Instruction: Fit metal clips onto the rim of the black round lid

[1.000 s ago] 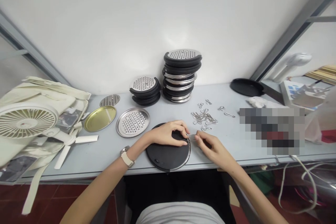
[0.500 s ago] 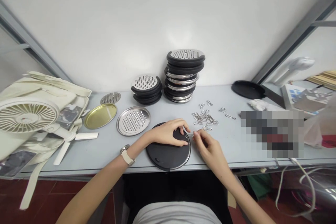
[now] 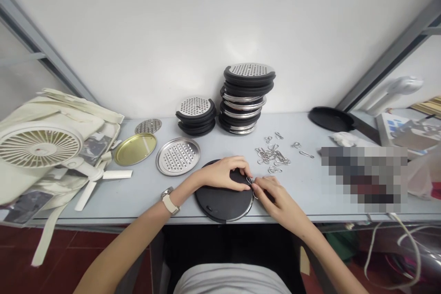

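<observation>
A black round disc (image 3: 225,204) with a shiny metal rim lies flat near the table's front edge. Across its top rests my left hand (image 3: 227,172), thumb and bent fingers closed at its right rim. My right hand (image 3: 270,193) pinches a small metal wire clip (image 3: 255,194) against that same edge. The fingertips of both hands nearly meet there, partly hiding the clip. Just behind lies a pile of similar wire clips (image 3: 274,155). To the left of the disc is a round metal grater plate (image 3: 178,156).
Stacked black discs with metal graters form a tall pile (image 3: 246,87) and a shorter one (image 3: 196,121) by the wall. A gold round plate (image 3: 135,149), a white fan (image 3: 39,147) and a pale bag (image 3: 65,105) occupy the left. A black pan-shaped tray (image 3: 330,119) sits back right.
My right hand has moved in to the disc's right rim, bringing the wire clip against it. My left hand stays on the disc. The whole view has shifted slightly.
</observation>
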Tool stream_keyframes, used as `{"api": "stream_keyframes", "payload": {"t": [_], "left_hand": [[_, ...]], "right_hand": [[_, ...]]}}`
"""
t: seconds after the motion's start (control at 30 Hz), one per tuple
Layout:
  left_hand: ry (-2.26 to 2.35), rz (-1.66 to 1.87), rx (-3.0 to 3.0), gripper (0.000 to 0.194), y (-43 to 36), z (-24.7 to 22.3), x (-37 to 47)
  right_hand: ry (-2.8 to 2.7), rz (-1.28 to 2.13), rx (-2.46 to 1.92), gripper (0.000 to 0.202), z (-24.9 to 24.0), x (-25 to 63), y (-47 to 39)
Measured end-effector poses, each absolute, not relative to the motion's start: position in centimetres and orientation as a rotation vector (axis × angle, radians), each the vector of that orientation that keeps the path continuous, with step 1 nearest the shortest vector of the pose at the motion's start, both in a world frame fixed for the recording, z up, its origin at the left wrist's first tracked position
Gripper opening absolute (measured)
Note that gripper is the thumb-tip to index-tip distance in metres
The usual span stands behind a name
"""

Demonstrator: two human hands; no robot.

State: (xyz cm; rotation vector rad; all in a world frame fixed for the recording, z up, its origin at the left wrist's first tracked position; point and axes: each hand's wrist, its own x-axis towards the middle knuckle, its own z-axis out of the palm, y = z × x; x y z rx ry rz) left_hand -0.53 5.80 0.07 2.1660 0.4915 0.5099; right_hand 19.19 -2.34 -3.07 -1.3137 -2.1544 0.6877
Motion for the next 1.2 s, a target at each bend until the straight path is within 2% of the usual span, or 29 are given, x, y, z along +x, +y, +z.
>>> {"api": "stream_keyframes", "payload": {"t": [0.67,1.2], "left_hand": [[0.445,0.497,2.043,0.014,5.87,0.15,-0.58],[0.443,0.499,2.074,0.018,5.88,-0.05,-0.59]], "right_hand": [[-2.059,0.792,-1.342,0.038,-3.5,19.78,-2.12],[-2.086,0.792,-1.305,0.036,-3.47,19.82,-2.14]]}}
